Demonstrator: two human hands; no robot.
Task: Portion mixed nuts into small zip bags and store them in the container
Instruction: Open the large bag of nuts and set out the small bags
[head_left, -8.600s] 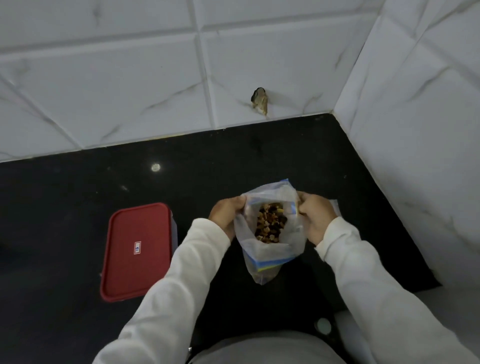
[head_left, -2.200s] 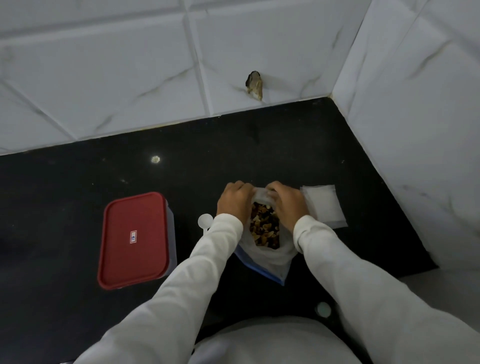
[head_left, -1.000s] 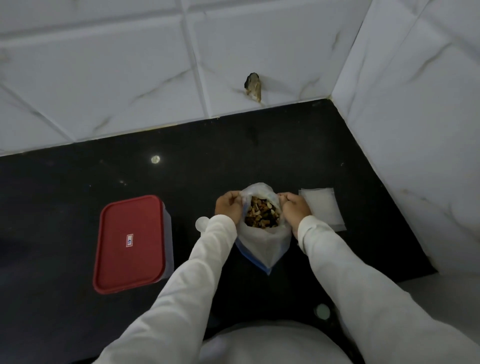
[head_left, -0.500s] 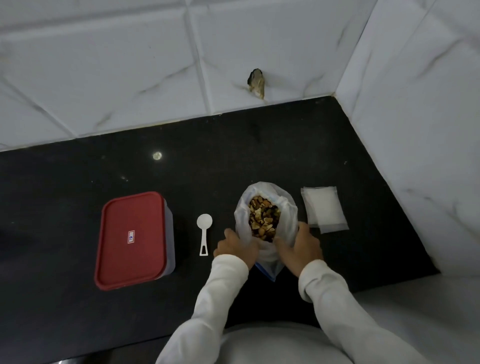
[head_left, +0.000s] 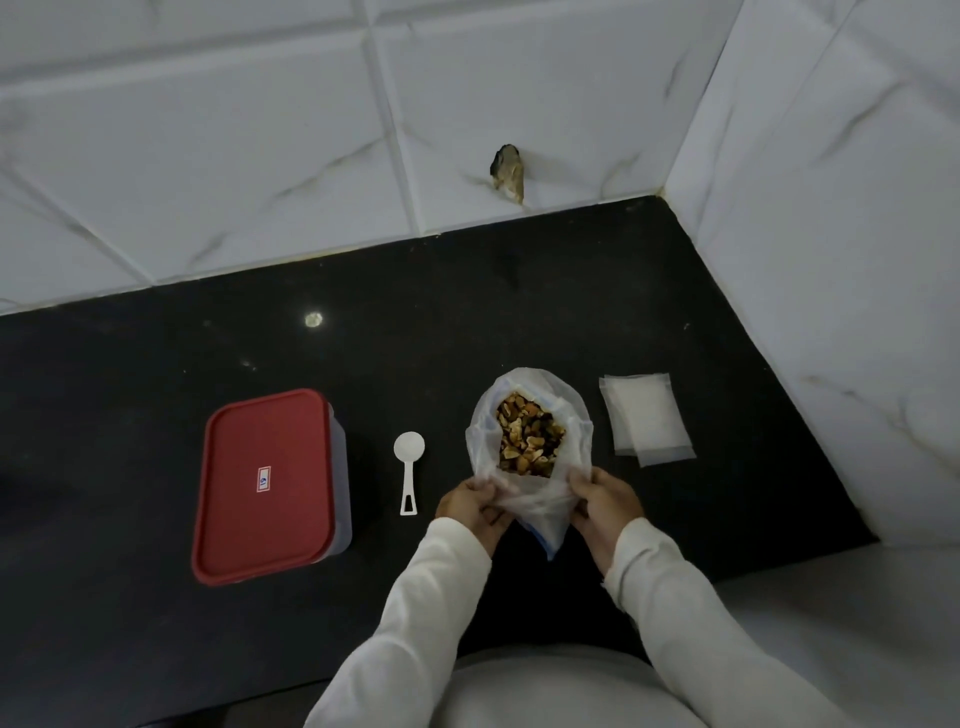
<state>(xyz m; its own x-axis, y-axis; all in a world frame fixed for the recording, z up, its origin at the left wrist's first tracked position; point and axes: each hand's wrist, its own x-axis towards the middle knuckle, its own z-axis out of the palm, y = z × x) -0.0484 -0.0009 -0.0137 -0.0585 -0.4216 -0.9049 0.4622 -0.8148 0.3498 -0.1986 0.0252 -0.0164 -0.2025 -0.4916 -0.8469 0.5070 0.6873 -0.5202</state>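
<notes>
A large clear bag (head_left: 524, 493) stands open-mouthed on the black counter (head_left: 467, 322), with mixed nuts (head_left: 527, 441) showing inside. My left hand (head_left: 470, 506) grips its lower left side and my right hand (head_left: 605, 501) grips its lower right side. A stack of small empty zip bags (head_left: 644, 418) lies flat to the right of it. To the left lies a white plastic scoop (head_left: 409, 465), bowl away from me. Further left sits the container (head_left: 270, 483), closed under a red lid.
White marbled tile walls (head_left: 831, 260) close the counter at the back and on the right. A chipped hole (head_left: 508, 171) marks the back wall. The counter's front edge runs near my body, and a white floor shows at lower right.
My hands have slid from the bag's mouth down to its lower sides, and the bag now stands on the counter with its mouth spread open. The scoop has come into view.
</notes>
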